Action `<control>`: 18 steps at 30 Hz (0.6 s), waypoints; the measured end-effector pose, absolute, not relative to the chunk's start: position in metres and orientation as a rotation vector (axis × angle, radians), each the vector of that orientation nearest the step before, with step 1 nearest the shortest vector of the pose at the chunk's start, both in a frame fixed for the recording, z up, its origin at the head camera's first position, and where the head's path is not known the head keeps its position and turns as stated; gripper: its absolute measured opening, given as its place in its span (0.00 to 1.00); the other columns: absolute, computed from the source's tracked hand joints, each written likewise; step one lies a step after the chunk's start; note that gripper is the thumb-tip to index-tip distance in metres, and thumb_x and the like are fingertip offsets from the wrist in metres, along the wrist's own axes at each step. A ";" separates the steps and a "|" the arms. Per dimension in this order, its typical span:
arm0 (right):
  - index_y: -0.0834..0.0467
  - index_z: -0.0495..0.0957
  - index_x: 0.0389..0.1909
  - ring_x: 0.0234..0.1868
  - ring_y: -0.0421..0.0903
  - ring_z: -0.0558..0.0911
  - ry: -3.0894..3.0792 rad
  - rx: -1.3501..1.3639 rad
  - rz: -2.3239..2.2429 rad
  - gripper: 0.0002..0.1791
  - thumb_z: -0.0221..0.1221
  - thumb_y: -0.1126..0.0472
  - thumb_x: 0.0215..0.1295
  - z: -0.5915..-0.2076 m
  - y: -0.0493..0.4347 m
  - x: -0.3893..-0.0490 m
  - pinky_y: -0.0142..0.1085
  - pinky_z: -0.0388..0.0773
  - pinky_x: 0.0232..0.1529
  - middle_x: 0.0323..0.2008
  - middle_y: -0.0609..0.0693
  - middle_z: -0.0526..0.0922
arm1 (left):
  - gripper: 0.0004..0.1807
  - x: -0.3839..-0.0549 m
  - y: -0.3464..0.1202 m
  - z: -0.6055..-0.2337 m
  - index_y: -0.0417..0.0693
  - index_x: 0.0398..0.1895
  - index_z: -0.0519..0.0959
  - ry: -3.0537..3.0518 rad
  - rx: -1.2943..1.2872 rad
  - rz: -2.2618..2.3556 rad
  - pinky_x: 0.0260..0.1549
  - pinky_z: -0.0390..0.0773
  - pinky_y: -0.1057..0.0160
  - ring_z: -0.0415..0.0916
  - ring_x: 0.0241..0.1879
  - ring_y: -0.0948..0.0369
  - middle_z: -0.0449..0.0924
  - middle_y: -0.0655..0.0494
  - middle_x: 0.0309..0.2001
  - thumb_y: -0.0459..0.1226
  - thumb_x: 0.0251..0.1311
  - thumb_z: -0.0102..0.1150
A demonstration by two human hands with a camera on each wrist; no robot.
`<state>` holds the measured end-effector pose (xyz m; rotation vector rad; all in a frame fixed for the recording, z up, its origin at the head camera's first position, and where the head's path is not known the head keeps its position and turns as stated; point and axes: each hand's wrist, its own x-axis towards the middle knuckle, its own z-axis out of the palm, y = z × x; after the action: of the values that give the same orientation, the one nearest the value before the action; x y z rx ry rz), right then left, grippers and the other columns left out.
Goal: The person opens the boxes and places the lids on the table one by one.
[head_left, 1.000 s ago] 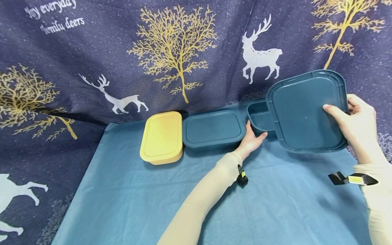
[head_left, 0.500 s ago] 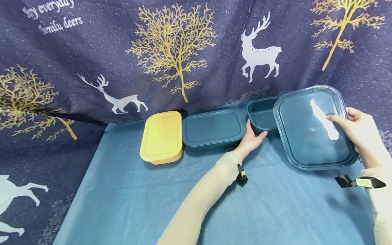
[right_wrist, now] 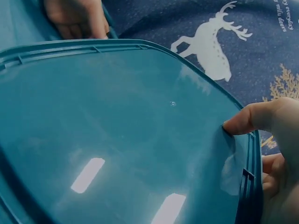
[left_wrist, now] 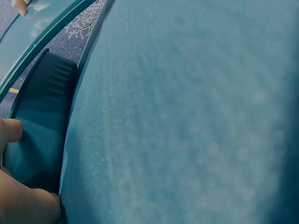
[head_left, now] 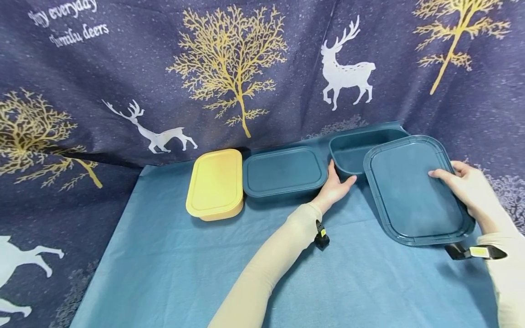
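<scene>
My right hand [head_left: 476, 193] pinches the right edge of a dark blue lid [head_left: 416, 191], thumb on its grooved, ridged face and fingers behind. The lid hangs tilted above the table and overlaps the right part of a lidless dark blue food container [head_left: 357, 152]. In the right wrist view the thumb [right_wrist: 247, 121] presses near the lid's rim. My left hand [head_left: 334, 189] rests against the container's near left corner, fingers along its left side and thumb spread along the front. In the left wrist view fingers touch the container's wall [left_wrist: 42, 130].
A lidded dark blue container [head_left: 285, 171] stands just left of my left hand, and a lidded yellow container [head_left: 216, 182] beside it. A blue cloth [head_left: 172, 273] covers the table. Behind hangs a dark curtain [head_left: 279, 118] printed with deer and trees.
My right hand has lowered the lid toward the table and tilted it flatter, so more of the open container shows. The left hand stays at the container's corner.
</scene>
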<state>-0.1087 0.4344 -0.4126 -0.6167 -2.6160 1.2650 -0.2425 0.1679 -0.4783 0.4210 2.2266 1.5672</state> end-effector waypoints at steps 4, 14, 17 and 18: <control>0.65 0.67 0.37 0.27 0.41 0.77 -2.666 -0.563 1.226 0.25 0.56 0.44 0.73 -0.418 0.434 -0.104 0.32 0.72 0.22 0.36 0.60 0.81 | 0.49 -0.241 0.169 -0.477 0.59 0.83 0.34 2.214 0.423 1.550 0.70 0.60 0.55 0.47 0.78 0.57 0.37 0.56 0.82 0.55 0.72 0.54; 0.70 0.66 0.41 0.24 0.41 0.73 -2.733 -0.568 1.165 0.25 0.52 0.47 0.75 -0.434 0.443 -0.094 0.40 0.74 0.23 0.38 0.74 0.74 | 0.49 -0.237 0.176 -0.475 0.60 0.83 0.34 2.236 0.444 1.508 0.69 0.63 0.57 0.53 0.76 0.58 0.38 0.58 0.81 0.56 0.72 0.54; 0.74 0.67 0.50 0.27 0.41 0.75 -2.743 -0.575 1.197 0.28 0.51 0.48 0.75 -0.439 0.447 -0.094 0.43 0.77 0.25 0.50 0.82 0.69 | 0.48 -0.238 0.176 -0.474 0.60 0.83 0.34 2.233 0.447 1.510 0.68 0.64 0.57 0.55 0.75 0.57 0.38 0.58 0.81 0.55 0.72 0.53; 0.75 0.66 0.52 0.27 0.42 0.76 -2.750 -0.580 1.210 0.29 0.50 0.48 0.75 -0.440 0.448 -0.093 0.44 0.77 0.25 0.51 0.82 0.69 | 0.48 -0.238 0.175 -0.474 0.60 0.83 0.34 2.234 0.446 1.507 0.68 0.64 0.57 0.55 0.75 0.57 0.38 0.59 0.81 0.55 0.72 0.53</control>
<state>-0.0934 0.4478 -0.4404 -0.5797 -2.7495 1.2099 -0.2376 0.1753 -0.4743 0.4456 2.2341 1.5065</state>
